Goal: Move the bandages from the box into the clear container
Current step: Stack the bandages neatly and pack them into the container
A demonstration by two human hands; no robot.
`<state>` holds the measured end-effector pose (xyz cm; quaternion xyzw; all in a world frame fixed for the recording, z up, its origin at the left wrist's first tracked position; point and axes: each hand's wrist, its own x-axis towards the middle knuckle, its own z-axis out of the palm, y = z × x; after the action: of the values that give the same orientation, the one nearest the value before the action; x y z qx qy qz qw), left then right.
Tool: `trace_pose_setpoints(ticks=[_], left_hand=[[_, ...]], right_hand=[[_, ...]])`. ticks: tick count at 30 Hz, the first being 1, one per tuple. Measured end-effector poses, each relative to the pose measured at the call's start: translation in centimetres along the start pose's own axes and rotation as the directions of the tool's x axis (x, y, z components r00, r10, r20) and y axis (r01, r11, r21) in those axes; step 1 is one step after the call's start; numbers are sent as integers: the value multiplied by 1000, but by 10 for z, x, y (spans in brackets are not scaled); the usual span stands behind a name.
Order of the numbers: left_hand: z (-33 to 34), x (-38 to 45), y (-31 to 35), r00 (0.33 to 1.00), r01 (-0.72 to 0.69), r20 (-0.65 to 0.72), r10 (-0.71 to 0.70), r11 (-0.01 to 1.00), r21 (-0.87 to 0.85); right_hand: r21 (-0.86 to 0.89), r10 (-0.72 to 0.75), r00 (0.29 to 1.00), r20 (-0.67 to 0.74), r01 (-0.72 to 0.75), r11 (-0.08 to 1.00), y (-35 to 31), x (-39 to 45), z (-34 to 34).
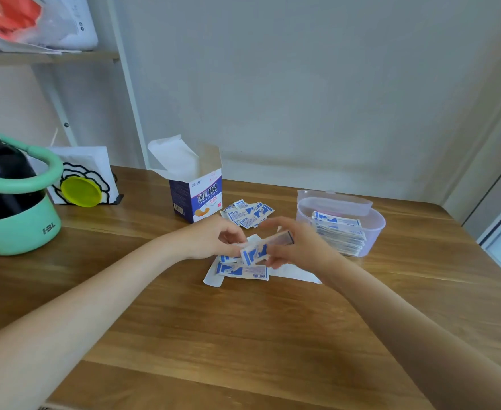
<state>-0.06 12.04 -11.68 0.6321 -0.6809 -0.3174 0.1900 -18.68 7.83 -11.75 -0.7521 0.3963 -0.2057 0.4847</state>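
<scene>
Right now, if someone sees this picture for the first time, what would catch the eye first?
Probably the two hands at the table's centre: the left hand and right hand together hold a small bundle of bandages above a few loose ones. Next, the open box standing behind them, and the clear container on the right, already holding a stack. The big mint green tub at far left also stands out.

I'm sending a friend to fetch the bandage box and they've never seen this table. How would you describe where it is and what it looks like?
On the wooden table, look toward the back wall, left of the clear container. The box stands upright beside a loose pile of bandages. It is the only cardboard carton there: white and purple, with its top flaps open.
</scene>
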Motion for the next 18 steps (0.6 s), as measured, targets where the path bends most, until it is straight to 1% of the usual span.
trace_pose_setpoints(ticks=[1, 2, 3, 4, 6, 7, 9, 10, 12, 13, 15, 16, 17, 18], left_hand=[[1, 1, 1, 1000, -6, 8, 6, 1000, 0], [1, 1, 2, 1000, -13, 11, 13, 1000, 0], [2, 1, 3, 1000, -24, 10, 24, 1000, 1], [2, 1, 3, 1000, -29, 11, 29, 1000, -3], [2, 1, 4, 1000, -24, 0, 24, 999, -37], [1, 0, 5, 1000, -16, -10, 15, 998, -54], [-2, -4, 2, 999, 7, -41, -8, 1000, -30], [-5, -6, 0, 999, 32, -41, -31, 999, 16], [-9, -12, -4, 997, 73, 6, -75, 990, 120], [-10, -15, -6, 995, 77, 55, -88, 981, 179], [-8, -20, -11, 987, 45, 129, -92, 943, 329], [-5, -21, -12, 985, 28, 148, -93, 920, 390], [-1, -21, -13, 986, 5, 150, -75, 909, 417], [2, -21, -14, 988, 0, 138, -63, 908, 418]], right_hand=[[-250, -68, 998, -10, 63, 966, 1, 2, 2], [-438, -139, 990, -5, 122, 890, 2, 3, 4], [-546, -190, 982, 1, 160, 822, 3, 4, 6], [-596, -215, 977, 8, 177, 783, 3, 3, 7], [-626, -227, 974, 12, 184, 758, 4, 3, 10], [-619, -222, 975, 6, 178, 765, 3, 4, 10], [-566, -204, 979, -16, 159, 809, 2, 6, 10], [-540, -189, 982, -20, 149, 828, 1, 7, 9], [-530, -166, 986, 27, 155, 834, 2, 7, 11], [-554, -155, 986, 67, 166, 816, 3, 6, 13], [-654, -125, 982, 143, 189, 733, 6, 4, 23], [-697, -115, 982, 151, 188, 692, 7, 3, 29], [-715, -119, 983, 141, 184, 674, 6, 2, 33], [-709, -141, 982, 129, 191, 679, 4, 1, 36]])
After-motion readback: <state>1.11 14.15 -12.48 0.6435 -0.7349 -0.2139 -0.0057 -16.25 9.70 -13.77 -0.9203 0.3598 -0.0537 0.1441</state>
